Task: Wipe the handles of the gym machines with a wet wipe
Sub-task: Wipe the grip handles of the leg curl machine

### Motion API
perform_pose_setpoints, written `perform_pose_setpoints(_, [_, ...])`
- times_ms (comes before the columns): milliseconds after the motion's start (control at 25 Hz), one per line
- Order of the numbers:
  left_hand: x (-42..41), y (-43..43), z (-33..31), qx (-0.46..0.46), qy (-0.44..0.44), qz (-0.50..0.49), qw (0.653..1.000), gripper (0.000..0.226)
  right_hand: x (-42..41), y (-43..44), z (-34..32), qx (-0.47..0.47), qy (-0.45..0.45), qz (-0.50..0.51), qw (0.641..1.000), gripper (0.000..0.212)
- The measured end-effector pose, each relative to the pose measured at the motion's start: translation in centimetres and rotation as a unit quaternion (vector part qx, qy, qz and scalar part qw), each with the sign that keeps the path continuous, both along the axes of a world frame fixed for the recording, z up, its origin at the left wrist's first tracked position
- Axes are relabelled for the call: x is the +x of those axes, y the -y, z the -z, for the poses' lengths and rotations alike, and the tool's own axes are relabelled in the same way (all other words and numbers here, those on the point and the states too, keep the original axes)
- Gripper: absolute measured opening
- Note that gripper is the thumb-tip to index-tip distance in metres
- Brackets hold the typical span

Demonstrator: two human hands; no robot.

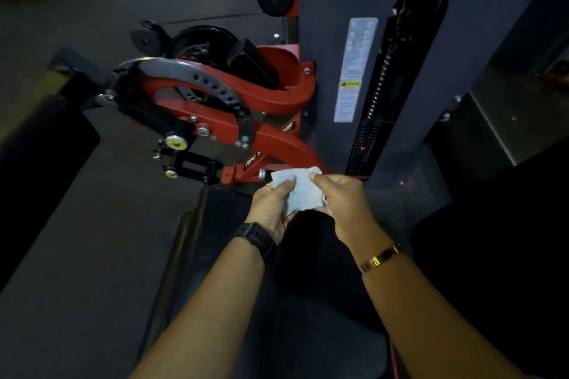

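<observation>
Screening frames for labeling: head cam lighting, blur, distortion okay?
Head view: dim and underexposed; wet wipe is the brightest patch, fairly sharp between left hand and right hand; edges smear, worst top left; wide-angle lens bows the grey weight tower.

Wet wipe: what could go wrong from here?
1. The left hand and right hand both pinch the wet wipe in the air, off any handle. Pulled between them, it may tear or drop.
2. The red frame and its holed adjustment plate sit close ahead, so fingers could catch at the pivots.
</observation>
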State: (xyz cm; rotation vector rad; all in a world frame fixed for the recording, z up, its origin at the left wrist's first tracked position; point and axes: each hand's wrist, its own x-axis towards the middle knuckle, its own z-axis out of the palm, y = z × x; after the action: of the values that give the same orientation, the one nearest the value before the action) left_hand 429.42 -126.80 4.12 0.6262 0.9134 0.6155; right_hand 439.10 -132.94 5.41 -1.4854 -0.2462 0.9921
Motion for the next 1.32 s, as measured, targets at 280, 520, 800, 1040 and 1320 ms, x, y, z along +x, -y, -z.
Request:
perform_pose_setpoints(280, [-4.7,1.3,-4.6,0.017,0.001,-0.048,0.999,0.015,-2.8,0.5,-5.2,0.037,0.007,-0.101,0.994,0.014])
perform_pose_setpoints(520, [-12.2,1.1,-9.3,0.038,0.032,-0.12,0.992,0.017,-9.5,-1.6,-9.2,0.072,0.028,-0.2,0.977,0.017])
perform_pose_setpoints(800, [-23.6,2.8,-16.0,0.074,0.06,-0.223,0.97,0.017,-19.8,-2.6,-14.8,0.116,0.006,-0.265,0.957,0.012])
perform_pose_setpoints(1040, [-38.2,8.4,-19.8,0.075,0.078,-0.286,0.952,0.031,-33.1,0.5,-19.1,0.122,-0.055,-0.368,0.92,0.021])
perform_pose_setpoints(1320, [-56.0,18.4,-22.0,0.07,0.058,-0.348,0.933,0.046,-49.4,6.9,-21.5,0.057,-0.108,-0.513,0.849,0.038])
